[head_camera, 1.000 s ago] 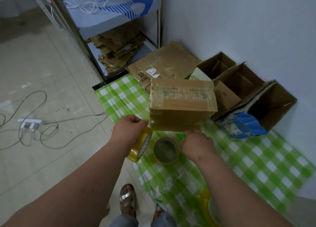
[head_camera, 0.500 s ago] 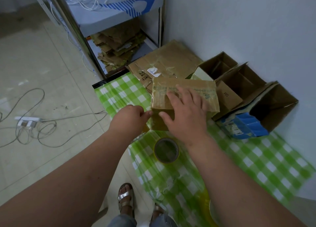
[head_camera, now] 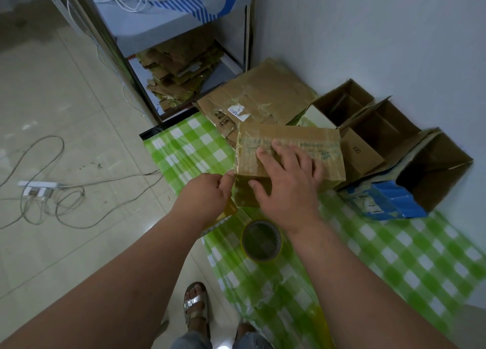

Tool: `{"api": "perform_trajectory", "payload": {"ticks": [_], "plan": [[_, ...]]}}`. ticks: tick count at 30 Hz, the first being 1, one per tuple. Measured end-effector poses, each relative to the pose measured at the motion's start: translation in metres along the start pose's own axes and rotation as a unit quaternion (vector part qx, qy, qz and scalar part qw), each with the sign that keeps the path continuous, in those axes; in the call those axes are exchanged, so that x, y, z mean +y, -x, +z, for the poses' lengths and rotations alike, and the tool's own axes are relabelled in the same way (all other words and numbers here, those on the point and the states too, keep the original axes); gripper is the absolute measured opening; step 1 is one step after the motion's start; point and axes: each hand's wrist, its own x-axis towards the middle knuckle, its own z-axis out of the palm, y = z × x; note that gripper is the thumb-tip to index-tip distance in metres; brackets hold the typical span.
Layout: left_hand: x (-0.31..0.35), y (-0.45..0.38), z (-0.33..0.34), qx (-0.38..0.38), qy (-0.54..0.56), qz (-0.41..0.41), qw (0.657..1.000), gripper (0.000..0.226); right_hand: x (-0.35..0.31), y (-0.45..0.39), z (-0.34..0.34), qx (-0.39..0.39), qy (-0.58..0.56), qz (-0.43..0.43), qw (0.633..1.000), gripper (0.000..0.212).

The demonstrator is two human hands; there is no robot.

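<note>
The box (head_camera: 302, 135) sits on the checked cloth (head_camera: 394, 256). The right hand (head_camera: 286, 183) lies spread flat on its top, and the left hand (head_camera: 205, 193) is curled round a tape roll (head_camera: 228, 210) at the near-left corner. If the flat hand slackens, I'd guess the strip wrinkles or the box skids. I count two rolls, the spare roll (head_camera: 261, 239) lying loose, one sealed box, and three open cartons (head_camera: 381, 122).

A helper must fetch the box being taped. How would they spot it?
Cardboard boxes crowd the green checked cloth by the white wall. The taped box lies frontmost, under the right hand. Its neighbours are open or flattened; it alone is closed.
</note>
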Motion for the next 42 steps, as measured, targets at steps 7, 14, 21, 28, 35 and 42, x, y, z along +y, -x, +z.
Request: {"api": "perform_trajectory", "payload": {"ticks": [7, 14, 21, 28, 35, 42], "plan": [[-0.003, 0.003, 0.004, -0.041, 0.059, -0.045, 0.996, 0.069, 0.0, 0.008, -0.001, -0.02, -0.002, 0.013, 1.0, 0.055], [0.009, 0.001, -0.02, -0.029, 0.209, -0.149, 0.966, 0.068, 0.0, 0.008, -0.01, -0.015, -0.083, 0.024, 0.996, 0.052], [0.014, 0.018, -0.031, -0.049, 0.252, -0.145, 0.956, 0.032, 0.036, 0.012, -0.03, -0.003, -0.187, 0.327, 0.926, 0.078], [0.033, 0.03, -0.028, -0.091, 0.329, -0.13, 0.931, 0.034, 0.042, 0.022, -0.046, 0.056, -0.376, 0.338, 0.861, 0.075], [0.041, 0.026, -0.027, -0.116, 0.315, -0.108, 0.936, 0.022, 0.062, 0.034, -0.056, -0.076, -0.377, 0.416, 0.824, 0.046], [0.057, 0.015, -0.021, -0.079, 0.342, -0.063, 0.934, 0.023, 0.069, 0.056, -0.057, 0.002, -0.46, 0.373, 0.806, 0.007]]}}
